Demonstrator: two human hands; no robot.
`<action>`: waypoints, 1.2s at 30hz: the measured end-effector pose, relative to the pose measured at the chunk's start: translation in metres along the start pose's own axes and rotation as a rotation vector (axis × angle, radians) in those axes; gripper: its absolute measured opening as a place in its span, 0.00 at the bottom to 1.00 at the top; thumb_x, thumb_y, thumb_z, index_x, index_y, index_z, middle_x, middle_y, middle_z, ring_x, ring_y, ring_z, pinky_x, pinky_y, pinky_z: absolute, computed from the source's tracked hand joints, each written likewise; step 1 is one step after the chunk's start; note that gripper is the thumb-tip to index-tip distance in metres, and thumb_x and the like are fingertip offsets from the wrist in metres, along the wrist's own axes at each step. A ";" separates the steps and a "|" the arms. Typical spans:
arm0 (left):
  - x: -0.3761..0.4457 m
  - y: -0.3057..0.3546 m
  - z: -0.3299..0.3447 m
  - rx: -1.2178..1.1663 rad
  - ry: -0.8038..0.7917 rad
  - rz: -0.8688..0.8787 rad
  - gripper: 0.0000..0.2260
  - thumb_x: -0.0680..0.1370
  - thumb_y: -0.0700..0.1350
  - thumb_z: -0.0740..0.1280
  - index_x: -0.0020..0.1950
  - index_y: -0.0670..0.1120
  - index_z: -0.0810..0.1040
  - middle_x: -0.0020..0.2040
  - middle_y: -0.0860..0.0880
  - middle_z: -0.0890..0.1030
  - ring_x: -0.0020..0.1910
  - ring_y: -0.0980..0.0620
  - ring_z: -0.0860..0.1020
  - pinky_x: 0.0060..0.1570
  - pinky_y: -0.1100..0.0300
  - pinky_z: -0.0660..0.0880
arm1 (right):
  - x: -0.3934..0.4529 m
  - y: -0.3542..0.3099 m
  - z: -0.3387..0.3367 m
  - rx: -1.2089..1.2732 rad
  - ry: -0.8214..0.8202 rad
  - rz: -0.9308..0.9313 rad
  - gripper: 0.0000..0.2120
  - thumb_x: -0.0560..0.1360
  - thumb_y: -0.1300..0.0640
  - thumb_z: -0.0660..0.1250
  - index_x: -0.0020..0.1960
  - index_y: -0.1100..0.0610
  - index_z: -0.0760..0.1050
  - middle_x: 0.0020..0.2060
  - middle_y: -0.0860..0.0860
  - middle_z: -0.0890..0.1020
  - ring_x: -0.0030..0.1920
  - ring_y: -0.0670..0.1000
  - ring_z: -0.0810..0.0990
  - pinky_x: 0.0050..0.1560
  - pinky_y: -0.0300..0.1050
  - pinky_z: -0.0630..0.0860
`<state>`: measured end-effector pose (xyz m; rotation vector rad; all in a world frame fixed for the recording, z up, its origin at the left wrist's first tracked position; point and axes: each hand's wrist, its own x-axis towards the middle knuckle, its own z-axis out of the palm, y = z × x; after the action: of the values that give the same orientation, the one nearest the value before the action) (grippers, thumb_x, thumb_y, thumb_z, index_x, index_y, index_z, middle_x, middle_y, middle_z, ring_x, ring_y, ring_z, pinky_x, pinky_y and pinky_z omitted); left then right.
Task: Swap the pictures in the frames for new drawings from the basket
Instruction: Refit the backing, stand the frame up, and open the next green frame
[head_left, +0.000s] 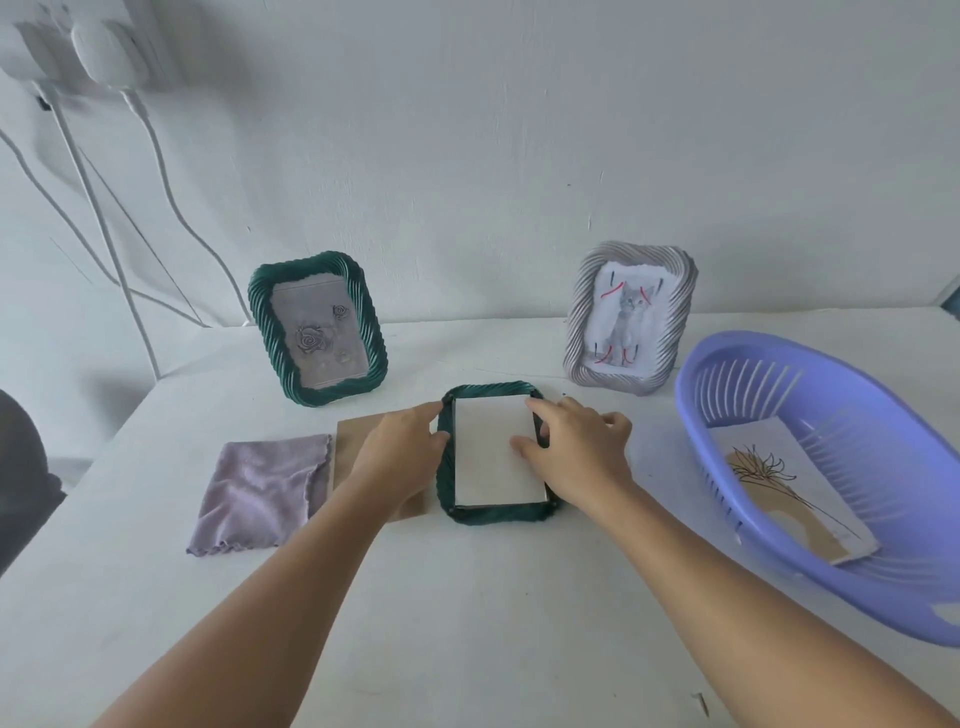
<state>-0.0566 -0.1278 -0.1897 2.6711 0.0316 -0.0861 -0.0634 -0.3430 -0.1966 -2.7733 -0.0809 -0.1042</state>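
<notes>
A dark green frame (493, 513) lies face down in the middle of the white table, with a white sheet (491, 457) sitting in its back opening. My left hand (397, 457) rests against the frame's left edge, fingers fairly straight. My right hand (576, 447) presses its fingertips on the sheet's right side. A brown backing board (353, 441) lies under my left hand. A second green frame (317, 327) with a rose picture stands at the back left. A grey frame (631, 317) with a cat drawing stands at the back right. The purple basket (779, 364) on the right holds a plant drawing (779, 483).
A lilac cloth (260, 493) lies flat left of the brown board. White cables (104, 234) hang down the wall at the back left. A dark object (21, 467) sits at the left edge. The basket overhangs the right side of the table.
</notes>
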 end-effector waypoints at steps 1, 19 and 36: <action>0.001 -0.001 0.000 -0.007 -0.001 0.003 0.21 0.82 0.49 0.62 0.77 0.54 0.69 0.51 0.48 0.85 0.52 0.45 0.80 0.52 0.52 0.78 | 0.000 0.000 0.001 0.004 0.007 -0.005 0.18 0.76 0.37 0.64 0.62 0.43 0.75 0.45 0.44 0.77 0.51 0.50 0.78 0.58 0.53 0.60; -0.002 0.001 0.001 -0.085 -0.015 -0.014 0.21 0.83 0.48 0.64 0.77 0.52 0.69 0.40 0.50 0.83 0.43 0.50 0.79 0.43 0.56 0.76 | -0.001 0.001 0.004 0.307 -0.019 0.070 0.26 0.75 0.45 0.71 0.71 0.37 0.70 0.41 0.43 0.79 0.47 0.43 0.77 0.54 0.47 0.56; -0.019 0.033 -0.018 -0.907 -0.127 -0.079 0.32 0.81 0.56 0.67 0.82 0.59 0.55 0.51 0.50 0.86 0.50 0.53 0.85 0.50 0.59 0.78 | 0.000 -0.001 -0.019 0.872 0.084 -0.059 0.22 0.78 0.52 0.71 0.71 0.42 0.74 0.34 0.37 0.76 0.39 0.40 0.73 0.51 0.31 0.70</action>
<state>-0.0731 -0.1495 -0.1574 1.7545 0.1065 -0.2095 -0.0644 -0.3486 -0.1785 -1.8945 -0.1450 -0.1553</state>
